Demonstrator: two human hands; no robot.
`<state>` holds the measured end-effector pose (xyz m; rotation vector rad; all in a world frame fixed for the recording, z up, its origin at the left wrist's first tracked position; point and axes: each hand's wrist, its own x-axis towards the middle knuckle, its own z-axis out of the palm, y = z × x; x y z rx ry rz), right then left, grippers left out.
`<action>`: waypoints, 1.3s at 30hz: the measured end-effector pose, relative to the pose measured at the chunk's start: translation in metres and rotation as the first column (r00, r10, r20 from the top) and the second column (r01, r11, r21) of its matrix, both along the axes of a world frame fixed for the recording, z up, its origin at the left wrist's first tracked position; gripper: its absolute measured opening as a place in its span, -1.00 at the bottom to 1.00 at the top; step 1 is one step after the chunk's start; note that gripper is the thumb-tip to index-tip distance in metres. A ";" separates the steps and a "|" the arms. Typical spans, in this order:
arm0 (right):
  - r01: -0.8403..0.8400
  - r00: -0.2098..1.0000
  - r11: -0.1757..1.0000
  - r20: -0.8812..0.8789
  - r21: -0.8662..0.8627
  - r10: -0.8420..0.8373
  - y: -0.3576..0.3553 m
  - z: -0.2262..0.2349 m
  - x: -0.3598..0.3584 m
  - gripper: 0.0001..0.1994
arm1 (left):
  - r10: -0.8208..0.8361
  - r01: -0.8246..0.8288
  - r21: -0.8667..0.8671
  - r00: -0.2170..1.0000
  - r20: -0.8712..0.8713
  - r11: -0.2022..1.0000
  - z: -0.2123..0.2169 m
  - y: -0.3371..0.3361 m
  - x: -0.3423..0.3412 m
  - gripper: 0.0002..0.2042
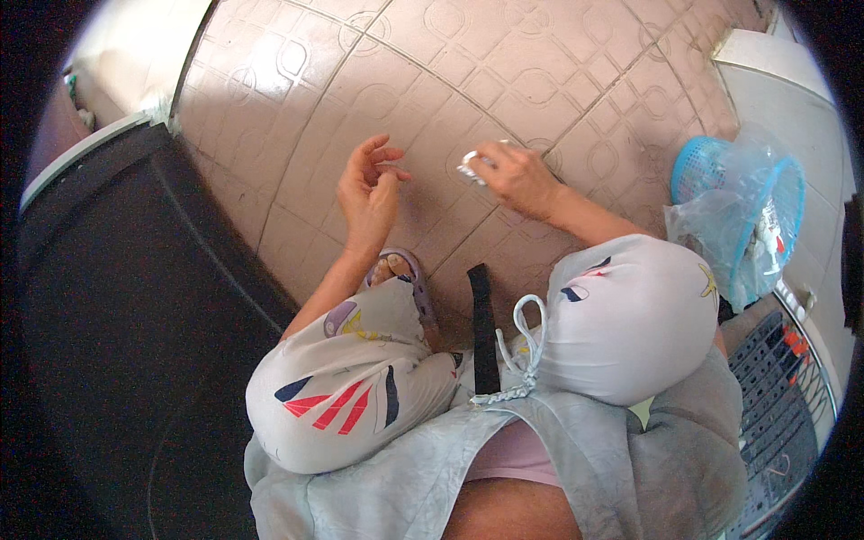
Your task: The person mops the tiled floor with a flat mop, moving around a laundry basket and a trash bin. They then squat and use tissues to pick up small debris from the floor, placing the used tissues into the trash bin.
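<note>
My right hand is closed on a small crumpled white-and-silver piece, pinched at the fingertips above the tiled floor. What the piece is made of I cannot make out. To its left, at about the same height, hovers my left hand. Its fingers are loosely bent and apart, and nothing shows between them. Both forearms reach forward past my knees, which are in white printed trousers. A purple clog is on my foot below the left hand.
A large black panel fills the left side. At the right stands a blue basket lined with a clear plastic bag that holds some waste. Behind it is a pale wall or cabinet. A dark slotted rack lies lower right.
</note>
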<state>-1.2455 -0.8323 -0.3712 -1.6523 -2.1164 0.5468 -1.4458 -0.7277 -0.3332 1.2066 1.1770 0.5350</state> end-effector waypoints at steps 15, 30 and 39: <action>0.702 0.704 0.712 0.170 -0.019 -0.690 -0.087 -0.005 0.136 -0.79 | 0.021 -0.019 -0.099 1.000 0.021 0.995 -0.007 -0.012 -0.011 -0.61; 0.459 0.888 0.889 -0.014 -0.008 -0.459 -0.051 -0.012 0.001 -0.84 | -0.001 0.006 -0.155 0.999 0.032 0.988 0.005 -0.026 -0.005 -0.60; 0.469 0.868 0.882 -0.165 -0.038 -0.469 0.039 -0.007 0.049 -0.80 | 0.007 -0.009 -0.160 1.000 -0.012 0.987 0.014 -0.027 -0.012 -0.64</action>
